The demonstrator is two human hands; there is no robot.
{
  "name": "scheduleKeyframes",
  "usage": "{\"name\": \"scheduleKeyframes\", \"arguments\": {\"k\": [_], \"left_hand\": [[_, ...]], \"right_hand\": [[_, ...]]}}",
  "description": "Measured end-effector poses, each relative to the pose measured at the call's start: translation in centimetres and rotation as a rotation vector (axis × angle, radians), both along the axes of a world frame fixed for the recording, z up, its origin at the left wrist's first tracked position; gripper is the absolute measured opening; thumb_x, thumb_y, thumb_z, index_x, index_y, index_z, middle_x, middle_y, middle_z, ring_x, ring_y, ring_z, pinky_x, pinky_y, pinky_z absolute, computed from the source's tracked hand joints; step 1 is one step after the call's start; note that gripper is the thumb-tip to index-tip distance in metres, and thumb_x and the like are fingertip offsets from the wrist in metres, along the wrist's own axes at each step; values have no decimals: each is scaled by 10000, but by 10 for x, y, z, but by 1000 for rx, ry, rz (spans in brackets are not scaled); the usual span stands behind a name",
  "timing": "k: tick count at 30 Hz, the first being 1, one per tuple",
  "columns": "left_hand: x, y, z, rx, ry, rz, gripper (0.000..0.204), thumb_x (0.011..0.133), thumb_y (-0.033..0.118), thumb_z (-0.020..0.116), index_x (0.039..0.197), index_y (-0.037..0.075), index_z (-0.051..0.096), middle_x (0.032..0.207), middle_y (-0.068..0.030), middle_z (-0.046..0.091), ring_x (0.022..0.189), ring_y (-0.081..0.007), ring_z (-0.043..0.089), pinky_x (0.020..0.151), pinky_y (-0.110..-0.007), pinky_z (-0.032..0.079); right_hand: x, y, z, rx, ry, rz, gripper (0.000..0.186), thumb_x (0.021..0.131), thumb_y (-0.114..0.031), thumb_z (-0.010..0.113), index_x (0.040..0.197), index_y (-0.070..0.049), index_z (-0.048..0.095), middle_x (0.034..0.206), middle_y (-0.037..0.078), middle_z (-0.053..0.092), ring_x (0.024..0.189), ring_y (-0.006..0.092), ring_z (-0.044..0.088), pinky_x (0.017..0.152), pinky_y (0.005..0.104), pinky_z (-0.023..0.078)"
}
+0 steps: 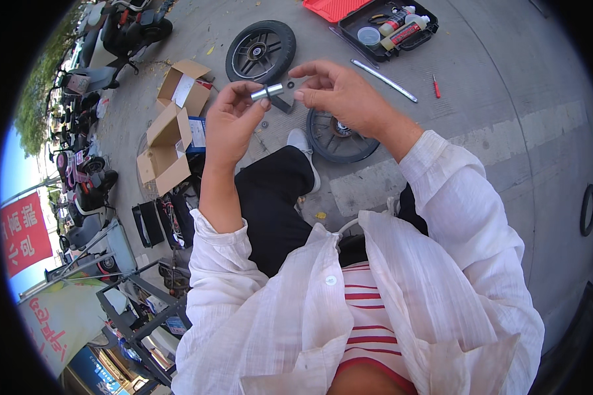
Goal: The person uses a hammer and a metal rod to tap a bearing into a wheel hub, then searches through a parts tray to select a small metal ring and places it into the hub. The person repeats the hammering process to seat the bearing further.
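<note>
My left hand (234, 122) grips a short silver metal cylinder (262, 93), with a flat dark piece (282, 105) hanging just beside it. My right hand (336, 95) is just right of the cylinder, fingers curved and apart, holding nothing that I can see. A small dark ring (290, 85) shows between the hands, apparently on the ground. Beyond them lies a wheel with a black tyre (280, 43). A second wheel (321, 148) lies below my right hand, partly hidden by it. My outstretched leg and grey shoe (303, 151) are beneath the hands.
Open cardboard boxes (165, 158) lie left, near parked scooters (85, 171) and a metal frame (138, 309). On the pavement (494, 145) at back right are a toolbox (352, 49) with bottles, a long metal bar (383, 81) and a red screwdriver (436, 85). A black tyre (587, 210) lies far right.
</note>
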State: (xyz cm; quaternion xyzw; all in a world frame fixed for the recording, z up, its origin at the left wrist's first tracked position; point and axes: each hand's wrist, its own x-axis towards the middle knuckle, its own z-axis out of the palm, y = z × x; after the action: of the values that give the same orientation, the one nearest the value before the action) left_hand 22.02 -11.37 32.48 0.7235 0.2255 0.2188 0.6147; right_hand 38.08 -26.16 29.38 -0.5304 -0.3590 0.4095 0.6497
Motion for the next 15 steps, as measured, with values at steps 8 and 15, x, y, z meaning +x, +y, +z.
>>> {"name": "scheduleKeyframes", "arguments": {"k": [8, 15], "left_hand": [[-48, -8, 6, -193, -50, 132, 221, 887, 80, 667, 1070, -9, 582, 949, -73, 641, 771, -121, 632, 715, -247, 527], [-208, 18, -67, -655, -382, 617, 240, 995, 244, 530, 1053, 12, 543, 985, -112, 631, 927, -205, 640, 788, -322, 563]], "right_hand": [[-22, 9, -3, -101, 146, 160, 341, 970, -303, 567, 1175, -33, 610, 877, 6, 627, 759, 51, 546, 722, 199, 458], [-8, 9, -40, -397, 28, 44, 333, 981, -325, 545, 1156, -51, 613, 838, -26, 610, 704, 42, 538, 651, 186, 442]]}}
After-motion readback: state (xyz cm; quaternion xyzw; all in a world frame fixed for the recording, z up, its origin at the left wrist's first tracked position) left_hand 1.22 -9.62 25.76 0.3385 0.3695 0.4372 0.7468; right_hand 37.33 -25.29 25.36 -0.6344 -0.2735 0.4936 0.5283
